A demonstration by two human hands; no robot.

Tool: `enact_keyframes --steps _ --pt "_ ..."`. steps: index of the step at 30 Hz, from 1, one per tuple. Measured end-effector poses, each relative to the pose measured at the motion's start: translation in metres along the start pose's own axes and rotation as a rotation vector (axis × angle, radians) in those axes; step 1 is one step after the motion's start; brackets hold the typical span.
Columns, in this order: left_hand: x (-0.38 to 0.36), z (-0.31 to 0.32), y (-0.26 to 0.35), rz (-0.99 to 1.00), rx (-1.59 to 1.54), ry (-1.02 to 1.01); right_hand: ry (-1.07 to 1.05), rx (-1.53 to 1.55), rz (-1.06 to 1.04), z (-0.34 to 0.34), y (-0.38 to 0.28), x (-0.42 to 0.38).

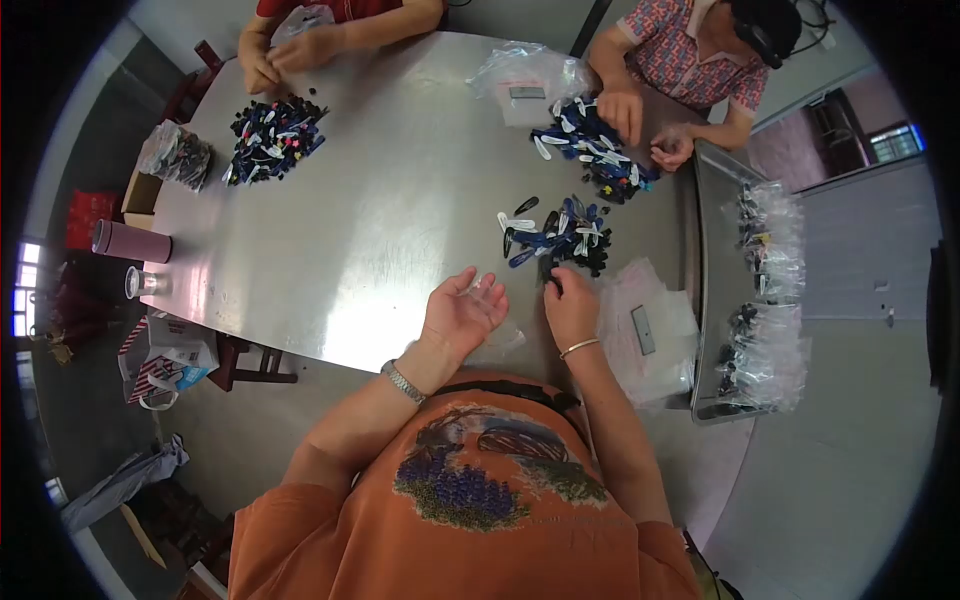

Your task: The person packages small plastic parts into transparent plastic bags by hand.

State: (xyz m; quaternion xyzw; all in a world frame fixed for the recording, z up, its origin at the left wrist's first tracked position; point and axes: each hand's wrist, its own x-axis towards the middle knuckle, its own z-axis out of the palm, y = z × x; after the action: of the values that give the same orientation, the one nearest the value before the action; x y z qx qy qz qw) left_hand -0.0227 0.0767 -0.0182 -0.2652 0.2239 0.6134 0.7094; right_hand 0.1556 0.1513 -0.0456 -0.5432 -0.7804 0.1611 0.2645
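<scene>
My left hand (464,318) is palm up over the table's near edge, fingers curled around a small clear plastic bag (482,293). To its right, my right hand (571,306) pinches a dark hair clip (549,269) at the near edge of a pile of hair clips (570,232). The pile mixes blue, black and white clips with small black pieces. Beside my right wrist lies a stack of clear plastic bags (622,349) with a grey flat bar (642,330) on top.
A metal tray (703,405) with rows of filled bags (768,345) stands at the right. Two people sort other piles (274,143) (597,150) across the metal table (390,190). At the left edge are a pink tumbler (133,241) and a clear cup (141,283).
</scene>
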Motion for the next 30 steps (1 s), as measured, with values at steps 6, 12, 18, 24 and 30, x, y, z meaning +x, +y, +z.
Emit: enact_keyframes --steps 6,12,18,24,30 --pt "0.003 0.008 0.0 0.015 0.012 -0.01 -0.016 0.591 0.362 -0.016 -0.006 -0.012" --pt "0.005 0.009 0.007 0.028 0.003 -0.051 -0.19 0.836 0.401 -0.068 -0.051 -0.023" --pt "0.004 0.007 0.008 0.022 0.019 -0.137 -0.503 0.529 0.067 -0.099 -0.098 -0.026" --pt "0.006 0.001 0.004 0.004 0.073 -0.161 -0.394 0.126 -0.244 -0.071 -0.115 -0.016" --pt "0.007 0.001 0.009 0.035 0.04 -0.103 -0.288 0.318 -0.099 -0.075 -0.111 -0.016"
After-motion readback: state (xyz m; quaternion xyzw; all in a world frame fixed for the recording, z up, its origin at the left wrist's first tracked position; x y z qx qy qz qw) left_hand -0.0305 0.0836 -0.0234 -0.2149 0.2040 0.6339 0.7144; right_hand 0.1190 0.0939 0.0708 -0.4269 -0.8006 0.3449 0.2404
